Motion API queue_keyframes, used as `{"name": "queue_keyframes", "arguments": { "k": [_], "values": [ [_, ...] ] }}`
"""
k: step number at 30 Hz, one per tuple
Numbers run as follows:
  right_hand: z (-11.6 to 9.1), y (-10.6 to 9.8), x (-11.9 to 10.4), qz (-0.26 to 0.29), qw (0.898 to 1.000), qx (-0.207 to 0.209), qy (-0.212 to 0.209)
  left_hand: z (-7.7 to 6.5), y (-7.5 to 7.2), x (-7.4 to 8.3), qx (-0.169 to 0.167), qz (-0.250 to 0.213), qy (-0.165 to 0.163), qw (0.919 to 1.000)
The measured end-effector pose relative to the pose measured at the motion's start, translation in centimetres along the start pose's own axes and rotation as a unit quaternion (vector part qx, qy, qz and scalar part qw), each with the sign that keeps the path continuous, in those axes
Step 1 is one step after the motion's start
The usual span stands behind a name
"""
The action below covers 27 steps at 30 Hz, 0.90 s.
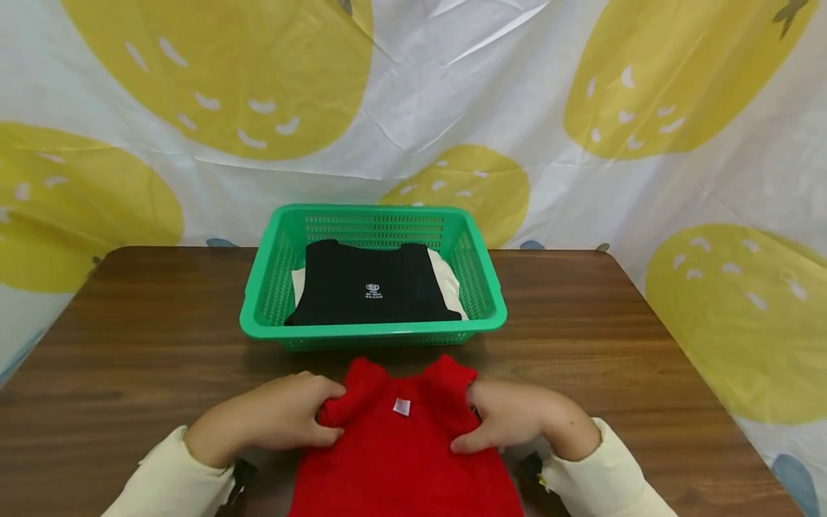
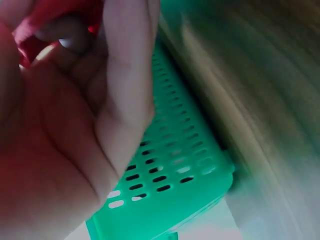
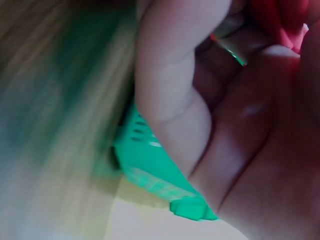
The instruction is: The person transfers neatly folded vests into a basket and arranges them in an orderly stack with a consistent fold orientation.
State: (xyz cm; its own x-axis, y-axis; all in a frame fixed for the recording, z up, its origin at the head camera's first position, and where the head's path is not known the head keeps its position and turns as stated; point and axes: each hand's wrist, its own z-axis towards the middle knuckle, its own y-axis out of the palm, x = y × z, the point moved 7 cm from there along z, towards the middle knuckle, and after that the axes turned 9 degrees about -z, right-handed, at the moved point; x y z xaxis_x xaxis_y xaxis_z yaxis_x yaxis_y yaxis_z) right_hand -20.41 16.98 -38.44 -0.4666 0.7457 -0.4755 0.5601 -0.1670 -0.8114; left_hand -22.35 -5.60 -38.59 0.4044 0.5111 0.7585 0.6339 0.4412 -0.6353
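A red sleeveless top point(image 1: 402, 459) with a small white label at its neckline hangs between my two hands, its lower part cut off by the bottom of the head view. On its left side, my left hand point(image 1: 281, 415) pinches the fabric near the shoulder. My right hand point(image 1: 517, 416) grips the opposite shoulder in the same way. Both wrist views show curled fingers with red cloth point(image 2: 45, 17) between them; some fingertips are hidden. Just beyond the top stands a green plastic basket point(image 1: 375, 332).
Inside the basket lies a black garment point(image 1: 375, 283) with a small white print, over a cream cloth point(image 1: 446, 283). The basket stands on a dark wooden table point(image 1: 161, 323). Behind it hangs a white sheet point(image 1: 452, 93) with yellow fruit shapes.
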Motion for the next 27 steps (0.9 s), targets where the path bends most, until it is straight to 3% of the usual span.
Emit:
{"name": "queue_keyframes", "arguments": {
  "k": [5, 9, 14, 21, 27],
  "values": [
    [-1.3, -0.7, -1.3, 0.052, 0.998, -0.008, -0.025, -0.6, 0.3, 1.2, -0.063, -0.097, 0.045, 0.9923],
    [-2.3, -1.2, -2.1, 0.098, 0.994, -0.010, -0.040, -1.2, -0.3, 2.3, -0.077, -0.130, 0.070, 0.9860],
    [-3.4, -1.1, -2.4, 0.130, 0.991, -0.039, -0.006, -2.3, -1.2, 3.5, -0.092, -0.168, 0.085, 0.9779],
    [-3.9, -2.6, -3.5, 0.139, 0.988, -0.003, -0.063, -3.1, -2.8, 3.9, -0.050, -0.174, 0.089, 0.9795],
    [-4.7, -3.8, -3.3, 0.152, 0.984, 0.058, -0.077, -3.2, -4.0, 4.2, -0.001, -0.157, 0.098, 0.9827]
  ]
}}
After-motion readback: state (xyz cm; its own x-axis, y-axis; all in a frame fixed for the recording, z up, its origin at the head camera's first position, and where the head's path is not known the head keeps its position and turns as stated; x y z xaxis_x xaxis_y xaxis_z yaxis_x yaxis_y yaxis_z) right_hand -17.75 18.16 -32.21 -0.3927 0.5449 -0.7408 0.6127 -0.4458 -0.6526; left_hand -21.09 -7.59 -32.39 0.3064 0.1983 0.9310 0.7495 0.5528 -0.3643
